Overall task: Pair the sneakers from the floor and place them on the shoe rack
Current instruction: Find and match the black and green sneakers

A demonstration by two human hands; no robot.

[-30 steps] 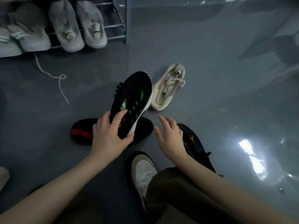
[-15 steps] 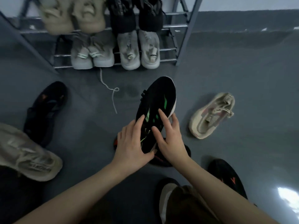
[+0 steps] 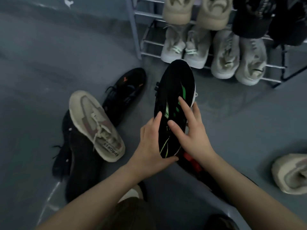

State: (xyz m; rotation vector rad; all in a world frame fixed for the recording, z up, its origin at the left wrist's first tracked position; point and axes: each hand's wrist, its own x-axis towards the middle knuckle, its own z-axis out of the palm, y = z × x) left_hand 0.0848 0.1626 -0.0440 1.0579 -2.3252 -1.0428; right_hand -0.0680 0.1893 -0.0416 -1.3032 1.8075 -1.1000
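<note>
2 bare hands hold 1 black sneaker with green stripes [image 3: 174, 100] above the grey floor [image 3: 49, 63]. The left hand [image 3: 149, 146] grips its heel end, thumb underneath; the right hand [image 3: 191, 135] curls around its right side, fingers spread across the stripes. Its long axis runs away from the person, toe toward the shoe rack [image 3: 149, 45]. The rack's lower shelf holds 4 pale sneakers; 2 beige shoes sit above. On the floor lie 2 beige sneakers and 1 black sneaker with orange marks [image 3: 124, 93].
</note>
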